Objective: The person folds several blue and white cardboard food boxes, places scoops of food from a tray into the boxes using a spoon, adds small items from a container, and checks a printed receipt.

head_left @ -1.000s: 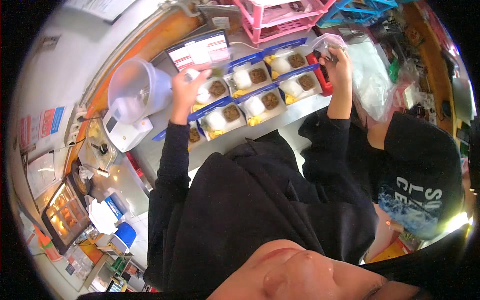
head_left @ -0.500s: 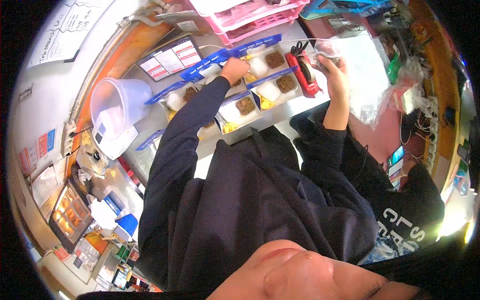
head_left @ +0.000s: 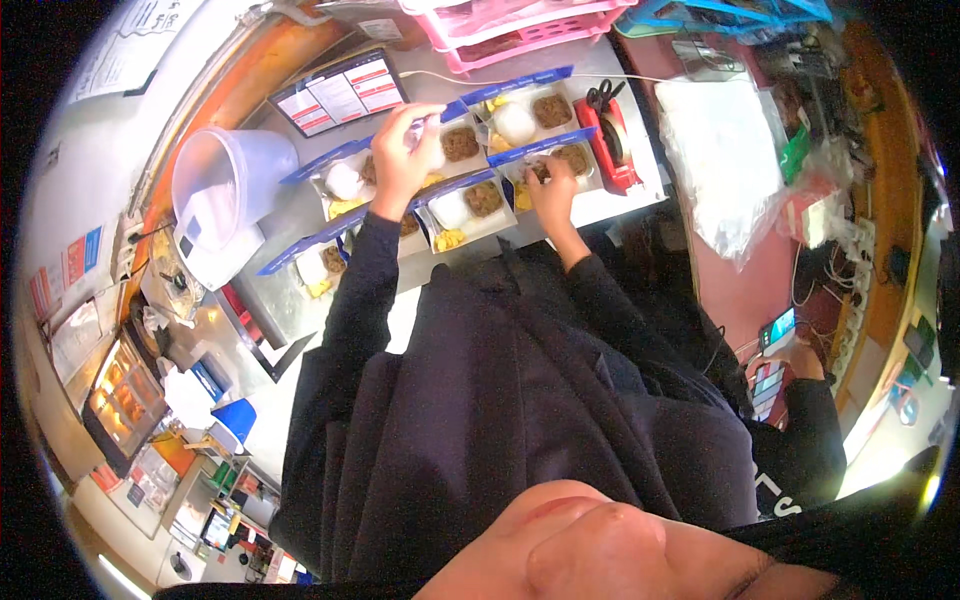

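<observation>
On the metal counter stand several meal boxes [head_left: 432,247] with raised blue lids, in two rows. They hold white rice [head_left: 515,121], brown minced-looking meat [head_left: 552,112] and yellow pieces [head_left: 451,239]. My left hand [head_left: 398,160] is raised over the back row, fingers pinched around a small, pale, see-through thing. My right hand [head_left: 556,195] reaches into the front box at the right, closed, with something dark at its fingertips beside the meat. That hand hides the rice there. What either hand holds is too small to name.
Right of the boxes sits a red tape dispenser [head_left: 618,160] with black scissors [head_left: 604,95]. Clear plastic bags [head_left: 722,150] lie farther right. A tablet [head_left: 340,93], a translucent bucket [head_left: 270,175] and pink baskets [head_left: 530,38] stand behind and left. Another person's hand [head_left: 800,358] touches a phone [head_left: 778,330].
My left hand has lifted and moved left from the back boxes. My right hand has come left from beside the bags into the front right box. The other person's hand now shows at the phone.
</observation>
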Motion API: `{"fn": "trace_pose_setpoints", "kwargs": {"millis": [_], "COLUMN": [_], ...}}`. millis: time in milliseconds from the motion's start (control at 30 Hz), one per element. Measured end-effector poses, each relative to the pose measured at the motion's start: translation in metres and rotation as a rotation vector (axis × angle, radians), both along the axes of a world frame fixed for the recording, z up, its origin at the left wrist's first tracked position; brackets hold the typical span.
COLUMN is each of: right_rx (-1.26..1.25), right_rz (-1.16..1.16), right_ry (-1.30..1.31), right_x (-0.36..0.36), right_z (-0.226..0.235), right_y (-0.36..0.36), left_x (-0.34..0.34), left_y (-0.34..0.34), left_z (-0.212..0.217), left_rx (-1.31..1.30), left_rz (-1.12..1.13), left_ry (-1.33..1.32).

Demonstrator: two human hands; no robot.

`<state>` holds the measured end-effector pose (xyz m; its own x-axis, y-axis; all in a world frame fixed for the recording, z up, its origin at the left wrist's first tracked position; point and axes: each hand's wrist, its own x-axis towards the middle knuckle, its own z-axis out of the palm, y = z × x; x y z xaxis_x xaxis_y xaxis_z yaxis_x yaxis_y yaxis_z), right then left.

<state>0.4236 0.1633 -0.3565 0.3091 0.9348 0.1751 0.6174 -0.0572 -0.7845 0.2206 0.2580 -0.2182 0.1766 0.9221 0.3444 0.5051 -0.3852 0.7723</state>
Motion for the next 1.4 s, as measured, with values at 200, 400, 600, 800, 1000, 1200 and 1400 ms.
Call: {"fn": "trace_pose_setpoints", "kwargs": {"millis": [200,400,600,800,1000,1200,1400], "right_rx": [-0.493,-0.328,-0.575,-0.885,-0.369,0.161,-0.077], "right_rz": [0.247,0.310,0.437,0.652,1.001,0.813,1.248], "right_ry": [-0.048,-0.029,-0.523,-0.037,0.564,0.025,0.369], "right_x": [-0.010,0.022,-0.011,-0.018,-0.181,-0.374,-0.427], "right_z": [0.034,0.023,-0.002,0.158,0.259,0.244,0.233], "right_y": [0.008,0.017,0.016,0.038,0.058,0.111,-0.001], "left_x": [-0.052,-0.109,-0.149,-0.256,-0.363,-0.379,-0.338], "left_y": [-0.049,-0.082,-0.100,-0.166,-0.222,-0.247,-0.213], "left_z": [0.001,0.005,0.014,0.025,0.014,0.026,0.089], "left_rx": [-0.028,-0.019,-0.048,-0.293,-0.403,-0.276,-0.121], "left_rz": [0.229,0.391,0.433,0.650,0.703,0.862,0.460], "left_ry": [-0.067,-0.094,-0.138,-0.726,-1.496,-1.424,-1.326]}}
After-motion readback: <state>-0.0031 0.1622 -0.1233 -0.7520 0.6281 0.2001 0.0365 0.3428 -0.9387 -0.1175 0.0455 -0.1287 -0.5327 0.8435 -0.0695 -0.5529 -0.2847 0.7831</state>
